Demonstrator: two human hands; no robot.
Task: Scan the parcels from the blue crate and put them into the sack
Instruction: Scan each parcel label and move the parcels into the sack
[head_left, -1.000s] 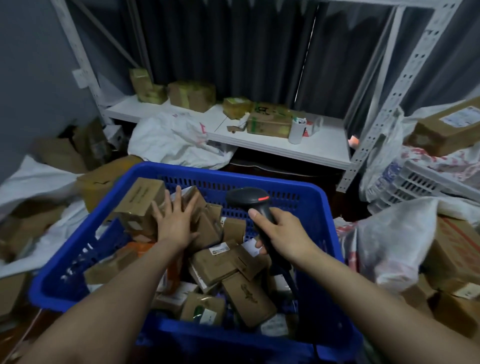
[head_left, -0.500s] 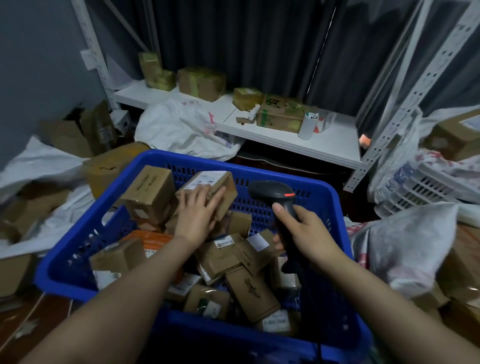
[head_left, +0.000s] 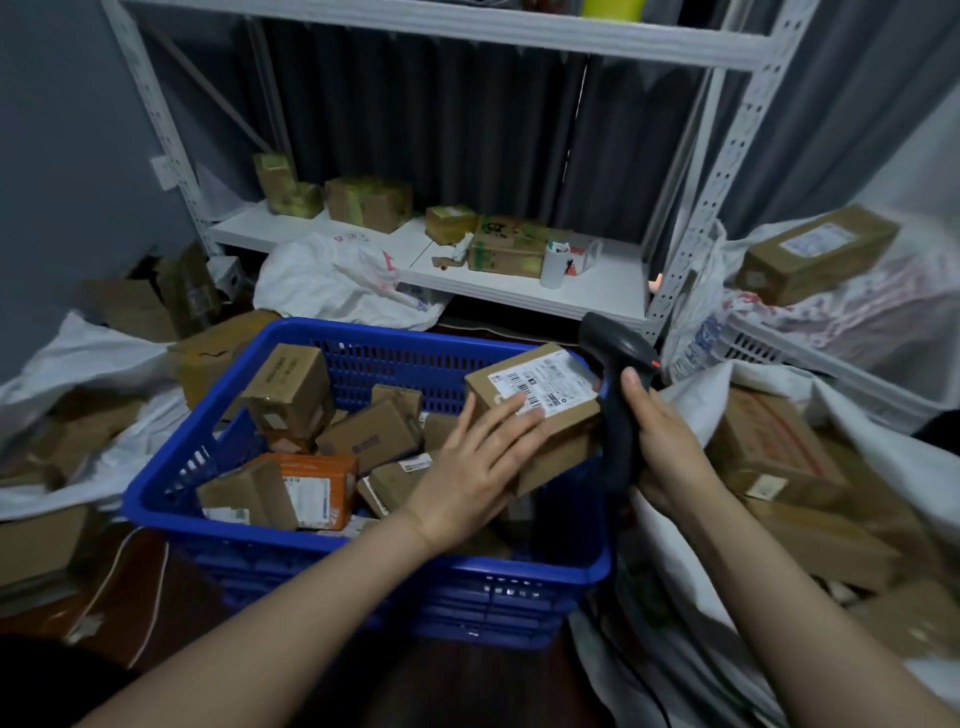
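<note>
- The left hand (head_left: 467, 467) holds a brown parcel (head_left: 545, 382) over the right end of the blue crate (head_left: 363, 332), above the other boxes.
- Its fingers (head_left: 511, 415) lie nearly straight across the parcel's top and cover the near edge of the white label. The thumb is hidden under the box.
- The parcel is tilted, with the label facing up. Its right edge is just beside the scanner (head_left: 618, 358).
- The right hand (head_left: 670, 447) has its fingers curled tight round the scanner's dark handle. The scanner's head rises above the parcel's far corner.
- The crate holds a jumble of brown boxes and one orange box (head_left: 317, 483) near its front left.
- The white sack (head_left: 693, 392) lies open to the right of the crate, just behind the right hand, with brown boxes already inside it.
- Behind the crate, a white shelf (head_left: 311, 234) carries several taped boxes (head_left: 369, 200) and a white cup (head_left: 553, 265).
- More boxes and white bags lie on the floor to the left.
</note>
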